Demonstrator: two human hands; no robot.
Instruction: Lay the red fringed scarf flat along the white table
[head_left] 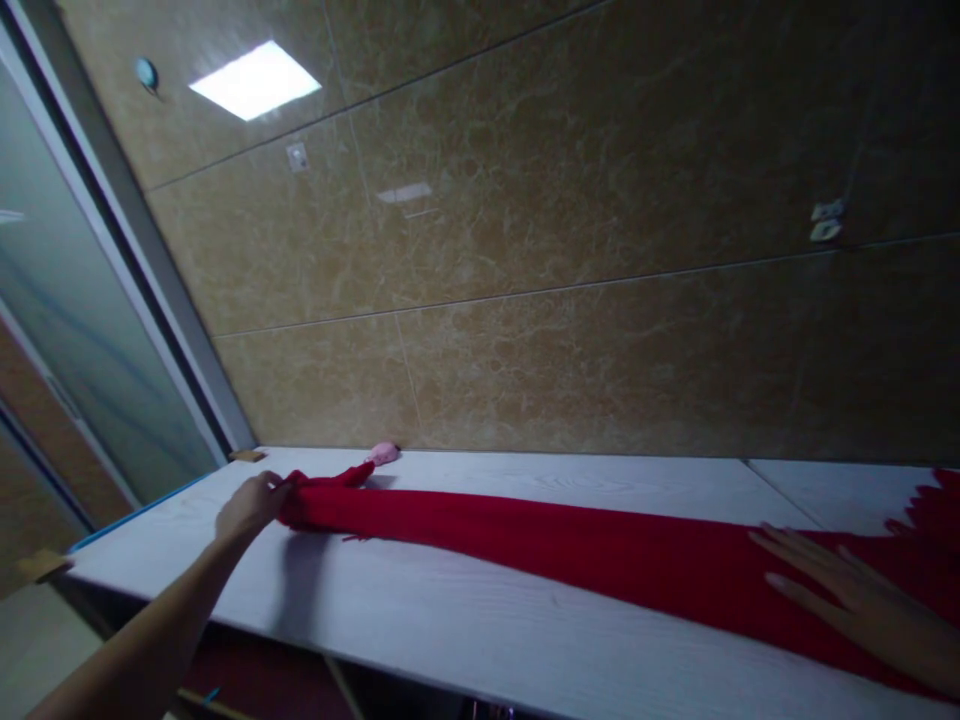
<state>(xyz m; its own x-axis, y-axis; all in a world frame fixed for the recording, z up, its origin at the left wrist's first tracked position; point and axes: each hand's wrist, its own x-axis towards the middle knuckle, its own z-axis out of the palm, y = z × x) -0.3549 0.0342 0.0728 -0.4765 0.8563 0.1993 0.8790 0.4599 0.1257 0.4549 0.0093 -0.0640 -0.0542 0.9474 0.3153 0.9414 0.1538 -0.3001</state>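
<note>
A long red scarf with a fringed end stretches across the white tabletop. At its left end my left hand grips the cloth, lifting it a little above the table, and a shadow falls below. Part of the scarf is folded back there. My right hand lies flat on the scarf toward the right, fingers extended. The fringe spreads at the far right edge.
A small pink object rests against the tiled wall at the table's back. Brown pieces sit at the left corners of the white table. A glass door stands to the left; open shelving shows below the table's front edge.
</note>
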